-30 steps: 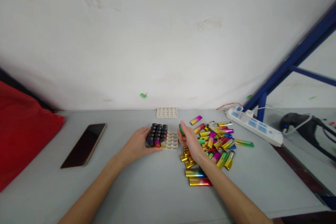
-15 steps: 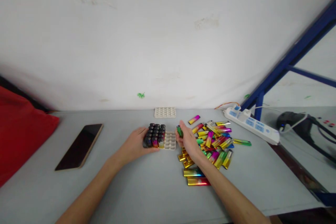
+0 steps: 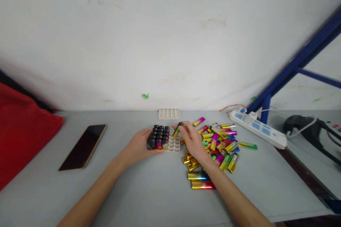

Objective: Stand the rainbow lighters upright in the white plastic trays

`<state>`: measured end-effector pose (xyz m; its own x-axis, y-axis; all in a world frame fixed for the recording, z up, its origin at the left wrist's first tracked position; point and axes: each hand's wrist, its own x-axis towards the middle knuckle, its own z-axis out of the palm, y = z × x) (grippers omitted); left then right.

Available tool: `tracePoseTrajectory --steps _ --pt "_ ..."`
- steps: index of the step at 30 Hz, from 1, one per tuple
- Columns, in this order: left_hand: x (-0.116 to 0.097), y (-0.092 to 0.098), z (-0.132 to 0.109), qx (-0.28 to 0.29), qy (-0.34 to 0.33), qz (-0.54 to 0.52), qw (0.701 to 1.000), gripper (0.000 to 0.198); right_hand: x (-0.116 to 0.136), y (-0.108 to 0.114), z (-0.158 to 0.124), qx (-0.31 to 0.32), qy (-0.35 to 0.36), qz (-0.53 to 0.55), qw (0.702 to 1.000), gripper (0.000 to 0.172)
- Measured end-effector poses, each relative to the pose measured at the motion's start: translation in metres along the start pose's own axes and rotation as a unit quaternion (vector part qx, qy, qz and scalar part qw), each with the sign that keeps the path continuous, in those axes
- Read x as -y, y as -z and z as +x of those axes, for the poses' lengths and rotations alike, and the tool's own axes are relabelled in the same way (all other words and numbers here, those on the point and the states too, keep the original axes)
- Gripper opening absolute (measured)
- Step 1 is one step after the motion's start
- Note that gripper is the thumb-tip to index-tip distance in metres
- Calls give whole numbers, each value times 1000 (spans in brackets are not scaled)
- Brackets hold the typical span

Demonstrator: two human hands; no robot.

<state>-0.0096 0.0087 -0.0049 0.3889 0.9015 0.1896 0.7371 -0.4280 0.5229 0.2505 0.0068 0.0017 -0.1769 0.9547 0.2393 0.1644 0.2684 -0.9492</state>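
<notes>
Several upright lighters (image 3: 159, 136) with black tops stand in rows in the left part of a whitish tray (image 3: 174, 145) with round-edged pockets. My left hand (image 3: 140, 144) is closed around the left side of this block, thumb along the near edge, its other fingers partly hidden behind. Between the fingertips of my right hand (image 3: 192, 138) is a green and yellow lighter (image 3: 177, 131), tilted, black top up, over the far bare pockets just right of the filled rows. Beside and under my right forearm lies a loose pile of shiny coloured lighters (image 3: 214, 142).
Another pocketed tray (image 3: 169, 114) lies against the wall. A phone (image 3: 83, 147) rests at the left, near a red cloth (image 3: 26, 127). At the right are a white power strip (image 3: 258, 127) with cables, a black device (image 3: 306, 129) and a blue metal frame (image 3: 282, 72).
My right hand has brought the green lighter left from beside the tray to over its far pockets, tilting it. My left hand keeps its hold. The view has shifted slightly.
</notes>
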Motion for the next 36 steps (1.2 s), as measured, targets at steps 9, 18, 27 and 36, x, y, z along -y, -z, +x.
tracePoseTrajectory --steps 9,18,27,36 --pt "3 -3 0 4 10 -3 1000 65 -7 -1 -1 51 69 -189 978 24" --pt "9 -5 0 -6 0 -2 1000 64 -11 -3 7 89 95 -221 967 25" --pt "8 -4 1 -1 5 -2 1000 65 -18 5 7 65 125 -290 947 40" --pt "9 -3 2 0 16 2 1000 66 -52 71 22 -39 54 -480 875 39"
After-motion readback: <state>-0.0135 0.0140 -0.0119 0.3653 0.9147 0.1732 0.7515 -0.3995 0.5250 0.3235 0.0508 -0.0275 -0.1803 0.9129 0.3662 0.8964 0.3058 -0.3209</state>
